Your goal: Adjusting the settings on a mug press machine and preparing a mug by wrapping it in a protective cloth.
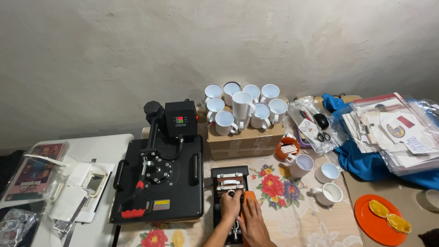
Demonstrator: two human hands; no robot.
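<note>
Hands grip the mug press (230, 192) on the floral-cloth surface (292, 219): left hand (230, 206) closed on its knob, right hand (252, 218) flat over the orange-wrapped mug (248, 197); rigid, heavy, likely hot.

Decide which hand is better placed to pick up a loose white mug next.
Right, probably. The right hand lies on the mug press side nearest the loose white mugs; the left hand grips the press knob.

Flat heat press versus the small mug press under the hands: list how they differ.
The flat heat press is larger and square, with a control box on top; the mug press is narrow. The flat heat press stands untouched; the left hand and right hand rest on the mug press. Both are black.
</note>
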